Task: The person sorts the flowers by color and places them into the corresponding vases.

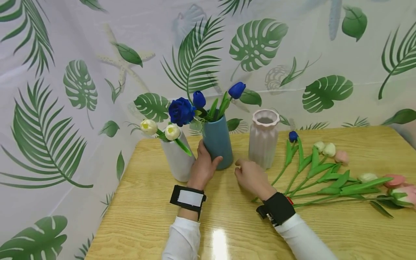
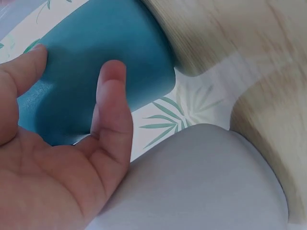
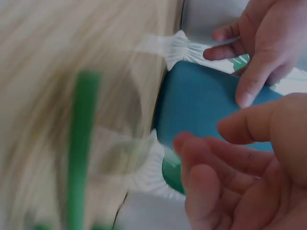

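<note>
left hand (image 1: 203, 166) holding blue vase (image 1: 218, 142), right hand (image 1: 252, 177) loosely curled, empty, red tag (image 1: 290, 200) on black wristband (image 1: 279, 209), any writing illegible

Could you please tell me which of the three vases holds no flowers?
The pale pink vase on the right; the blue vase holds blue flowers, the white vase cream flowers.

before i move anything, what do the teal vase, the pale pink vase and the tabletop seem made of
Teal vase: probably ceramic, satin; smooth wall, soft shading.
Pale pink vase: ceramic or plastic, faint sheen along its ribs; the look leaves it open.
Tabletop: wood or wood-look laminate, glossy; grain and bright reflection.
</note>
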Tool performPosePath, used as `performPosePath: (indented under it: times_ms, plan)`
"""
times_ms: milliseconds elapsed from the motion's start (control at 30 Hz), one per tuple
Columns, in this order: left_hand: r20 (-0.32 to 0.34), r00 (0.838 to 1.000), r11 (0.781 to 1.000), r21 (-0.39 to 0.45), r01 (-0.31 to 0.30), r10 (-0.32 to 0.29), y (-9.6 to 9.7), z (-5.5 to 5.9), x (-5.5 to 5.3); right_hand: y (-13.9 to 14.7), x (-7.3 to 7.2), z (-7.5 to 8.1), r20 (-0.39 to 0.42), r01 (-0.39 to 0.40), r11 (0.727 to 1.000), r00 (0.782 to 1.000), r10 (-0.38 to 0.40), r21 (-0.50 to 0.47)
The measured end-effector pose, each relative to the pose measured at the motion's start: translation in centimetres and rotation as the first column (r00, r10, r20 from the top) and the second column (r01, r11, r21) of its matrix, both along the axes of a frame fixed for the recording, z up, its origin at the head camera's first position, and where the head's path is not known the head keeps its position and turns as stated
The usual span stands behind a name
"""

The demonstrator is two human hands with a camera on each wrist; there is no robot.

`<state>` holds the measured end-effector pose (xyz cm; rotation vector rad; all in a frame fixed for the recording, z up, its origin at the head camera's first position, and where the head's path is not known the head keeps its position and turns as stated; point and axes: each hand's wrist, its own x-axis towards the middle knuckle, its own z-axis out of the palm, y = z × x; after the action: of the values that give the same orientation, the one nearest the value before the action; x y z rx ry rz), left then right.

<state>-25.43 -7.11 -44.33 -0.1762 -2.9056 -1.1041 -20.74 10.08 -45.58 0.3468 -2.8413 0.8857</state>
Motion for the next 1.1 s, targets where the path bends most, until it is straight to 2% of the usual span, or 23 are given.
performPosePath:
  times_ms: [167, 267, 400, 600, 800, 867, 933, 1000, 1100]
  plan:
    - [0.019, 1.000, 1.000, 0.003, -0.005, 0.004, 0.0, 0.2, 0.0, 2.4, 1.4, -0.1, 0.051, -0.020, 0.997, 0.999, 0.017, 0.070]
    - [0.022, 1.000, 1.000, 0.006, -0.002, 0.002, 0.0, 0.1, 0.0, 3.9, 2.0, -0.2, 0.147, -0.047, 0.997, 0.988, 0.038, 0.059]
    - [0.011, 1.000, 1.000, 0.009, 0.005, -0.005, 0.0, 0.1, 0.0, 5.3, 2.4, -0.2, 0.262, -0.079, 0.997, 0.962, 0.072, 0.016]
    - [0.000, 1.000, 1.000, -0.008, -0.004, 0.004, 0.0, 0.1, -0.1, 7.0, 2.5, 0.4, 0.341, -0.127, 0.992, 0.931, 0.128, -0.025]
    - [-0.002, 1.000, 1.000, -0.016, -0.008, 0.008, 0.2, 0.2, 0.0, 9.6, 2.6, 1.1, 0.422, -0.199, 0.975, 0.879, 0.221, -0.096]
    - [-0.008, 1.000, 1.000, -0.013, -0.004, 0.004, 0.1, 0.1, 0.0, 10.5, 2.7, 1.1, 0.452, -0.180, 0.978, 0.868, 0.207, -0.103]
    - [-0.005, 1.000, 1.000, -0.009, -0.002, 0.002, 0.1, 0.1, 0.1, 11.4, 2.8, 1.0, 0.462, -0.156, 0.985, 0.870, 0.175, -0.078]
    - [-0.001, 1.000, 1.000, -0.006, -0.002, 0.002, 0.1, 0.1, 0.1, 12.3, 2.8, 1.0, 0.470, -0.119, 0.992, 0.874, 0.124, -0.041]
    - [0.003, 1.000, 1.000, -0.006, -0.003, 0.003, 0.1, 0.1, 0.1, 13.6, 2.9, 1.0, 0.449, -0.087, 0.995, 0.892, 0.052, 0.056]
